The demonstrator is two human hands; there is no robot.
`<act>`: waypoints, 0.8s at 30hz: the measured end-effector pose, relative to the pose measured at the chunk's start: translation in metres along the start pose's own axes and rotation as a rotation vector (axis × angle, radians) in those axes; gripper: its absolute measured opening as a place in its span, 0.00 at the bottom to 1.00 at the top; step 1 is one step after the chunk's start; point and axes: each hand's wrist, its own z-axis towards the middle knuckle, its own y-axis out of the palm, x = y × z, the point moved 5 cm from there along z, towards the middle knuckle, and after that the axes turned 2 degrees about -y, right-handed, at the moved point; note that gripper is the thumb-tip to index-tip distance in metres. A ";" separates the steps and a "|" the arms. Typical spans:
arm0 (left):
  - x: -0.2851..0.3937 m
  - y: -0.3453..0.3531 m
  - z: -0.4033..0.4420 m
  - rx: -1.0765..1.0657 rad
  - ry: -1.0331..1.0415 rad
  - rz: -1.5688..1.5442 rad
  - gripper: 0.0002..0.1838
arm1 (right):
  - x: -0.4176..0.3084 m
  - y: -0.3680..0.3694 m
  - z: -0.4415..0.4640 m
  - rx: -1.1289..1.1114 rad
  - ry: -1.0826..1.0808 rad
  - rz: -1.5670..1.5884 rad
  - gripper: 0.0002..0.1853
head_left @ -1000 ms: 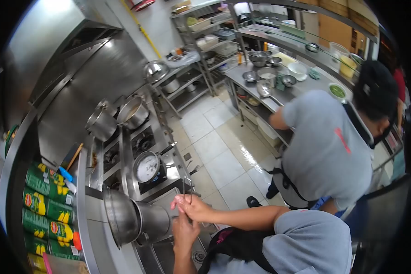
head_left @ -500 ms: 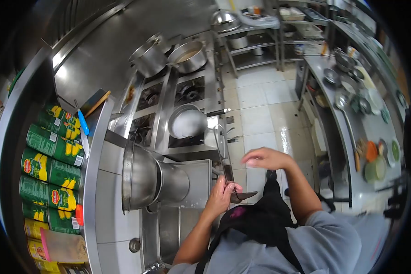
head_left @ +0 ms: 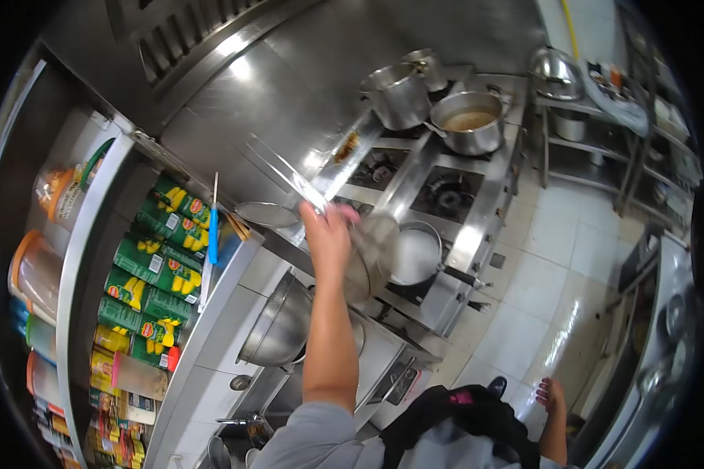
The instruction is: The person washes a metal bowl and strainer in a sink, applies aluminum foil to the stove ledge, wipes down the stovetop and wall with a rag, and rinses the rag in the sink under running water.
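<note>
My left hand [head_left: 330,238] reaches forward over the sink side of the stove. It is closed around the handle of a mesh strainer [head_left: 370,254], whose blurred round mesh hangs below the hand while the two-rod handle end points up toward the wall. Just beyond the mesh, a saucepan [head_left: 414,254] with white contents sits on the front of the stove, its dark handle pointing right. Another round strainer [head_left: 266,213] lies left of my hand, by the shelf end. My right hand [head_left: 551,393] hangs low at the right, fingers loosely apart, holding nothing.
A large pot of brownish liquid [head_left: 468,125] and a tall pot [head_left: 396,98] stand on the rear of the stove [head_left: 485,199]. A colander [head_left: 278,324] sits near the sink. Green cans [head_left: 160,270] fill the left shelf, with a blue-handled knife [head_left: 213,234] beside them.
My left hand has swung from in front of my body up and forward toward the wall with the strainer. My right hand has dropped to my side. The view has turned left.
</note>
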 end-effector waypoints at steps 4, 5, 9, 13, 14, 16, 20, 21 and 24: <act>0.039 -0.001 0.172 0.248 0.092 -0.051 0.10 | -0.064 0.012 0.042 -0.018 -0.098 -0.058 0.16; 0.039 -0.011 0.213 0.358 0.012 -0.089 0.15 | -0.078 0.013 0.050 -0.027 -0.135 -0.068 0.16; 0.035 -0.078 0.307 0.601 -0.016 -0.044 0.37 | -0.113 0.008 0.079 -0.019 -0.146 -0.112 0.15; 0.038 -0.101 0.302 0.651 -0.033 -0.014 0.42 | -0.083 -0.030 0.118 0.060 -0.036 -0.033 0.11; 0.034 -0.103 0.297 0.683 -0.046 -0.039 0.42 | -0.083 -0.035 0.113 0.008 -0.057 -0.045 0.09; 0.018 -0.110 0.291 0.722 -0.067 -0.054 0.41 | -0.077 -0.050 0.114 -0.037 -0.080 -0.152 0.10; -0.012 -0.127 0.284 0.819 0.008 -0.083 0.37 | -0.072 -0.070 0.136 -0.125 -0.293 -0.692 0.12; -0.020 -0.125 0.277 0.832 0.043 -0.084 0.32 | -0.069 -0.078 0.140 -0.148 -0.382 -0.851 0.12; -0.048 -0.123 0.252 0.777 0.052 -0.043 0.32 | -0.056 -0.106 0.156 -0.202 -0.612 -1.121 0.13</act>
